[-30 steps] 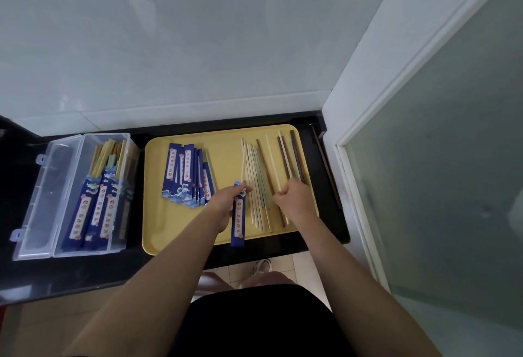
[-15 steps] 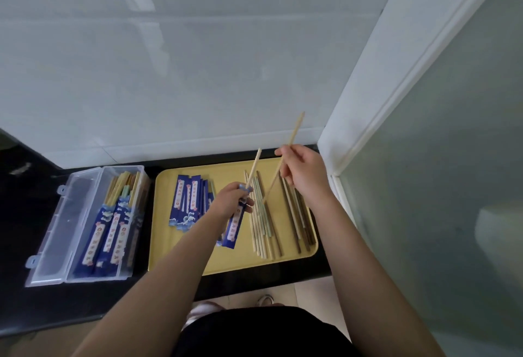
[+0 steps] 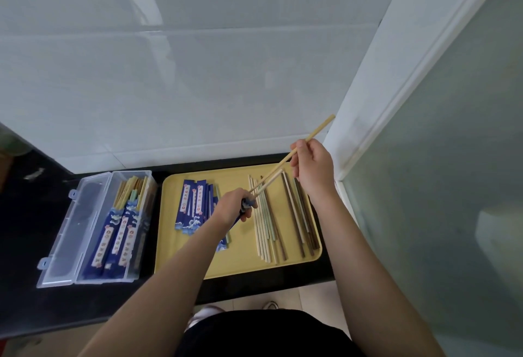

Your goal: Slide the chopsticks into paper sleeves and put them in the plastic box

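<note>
Left hand [image 3: 233, 207]: centre of the frame, over the yellow tray, fingers curled round the open end of a blue paper sleeve [image 3: 245, 205] — most of the sleeve is hidden under the hand and forearm.
Right hand [image 3: 310, 164]: right of centre, above the tray's far right corner, fingers pinching a pair of pale chopsticks [image 3: 285, 162] near their upper part.
Pale chopsticks: slanted from upper right down to lower left, lower tips at the mouth of the held sleeve; whether they have entered it cannot be told.
Yellow tray [image 3: 235, 266]: on the black table [image 3: 31, 294], lower centre of the frame.
Empty sleeves [image 3: 193, 204]: blue stack fanned on the tray's left half, partly under the left forearm.
Loose chopsticks [image 3: 278, 226]: on the tray's right half — pale and light green ones to the left, dark brown ones to the right, lying roughly parallel.
Plastic box [image 3: 93, 246]: clear, lower left of the frame, just beside the tray, lid open to the left.
Sleeved chopsticks [image 3: 119, 237]: in the box, blue sleeves toward the near end, bare ends toward the wall.
</note>
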{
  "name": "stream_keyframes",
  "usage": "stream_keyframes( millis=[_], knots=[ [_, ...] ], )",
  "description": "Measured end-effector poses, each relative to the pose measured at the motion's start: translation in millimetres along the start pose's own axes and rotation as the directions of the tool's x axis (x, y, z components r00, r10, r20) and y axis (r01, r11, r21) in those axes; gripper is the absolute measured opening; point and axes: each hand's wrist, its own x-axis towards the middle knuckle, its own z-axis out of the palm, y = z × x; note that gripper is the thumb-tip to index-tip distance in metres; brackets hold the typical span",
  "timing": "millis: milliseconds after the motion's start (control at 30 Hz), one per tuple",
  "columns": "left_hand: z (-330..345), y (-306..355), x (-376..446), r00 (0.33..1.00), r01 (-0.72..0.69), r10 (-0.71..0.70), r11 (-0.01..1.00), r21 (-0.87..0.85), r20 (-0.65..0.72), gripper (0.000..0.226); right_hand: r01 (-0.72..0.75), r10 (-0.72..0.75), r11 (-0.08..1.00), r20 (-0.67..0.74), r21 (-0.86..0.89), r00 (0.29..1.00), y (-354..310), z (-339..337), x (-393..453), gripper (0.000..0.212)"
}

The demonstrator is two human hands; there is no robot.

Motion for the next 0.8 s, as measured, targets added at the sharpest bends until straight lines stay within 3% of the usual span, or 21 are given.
stream_keyframes(
  millis=[267,400,500,633,700,800],
  knots=[
    [3.4,4.6,-1.8,1.0,-0.014,0.014,1.0,-0.006,0.009,0.035,0.025,-0.021,0.996,0.049,-0.084,0.999,8.4,3.3,-2.6,0.027],
    [4.6,14.7,-2.9,1.0,-0.028,0.029,0.998,-0.056,0.01,0.034,0.02,0.027,0.973,0.202,-0.228,0.979,9.9,4.9,-7.7,0.025],
    [1.0,16.9,-1.2,0.999,-0.047,0.047,0.999,-0.011,0.022,0.033,-0.058,0.069,0.994,0.122,-0.091,0.99,4.2,4.4,-7.8,0.038],
    [-6.7,11.1,-0.2,0.998,-0.06,0.058,0.997,0.049,0.036,0.035,-0.018,0.017,1.0,-0.021,-0.013,1.0,-3.3,5.6,-4.7,0.02],
    [-10.4,10.5,-2.1,0.998,-0.05,0.049,0.998,0.032,0.046,0.035,-0.017,0.017,1.0,-0.017,-0.013,1.0,-3.4,8.2,-4.3,0.012],
    [-15.7,14.0,-7.1,0.995,-0.057,0.056,0.998,0.01,0.085,0.032,-0.043,0.046,0.996,0.038,-0.083,0.998,-2.5,15.5,-7.8,0.017]
  ],
)
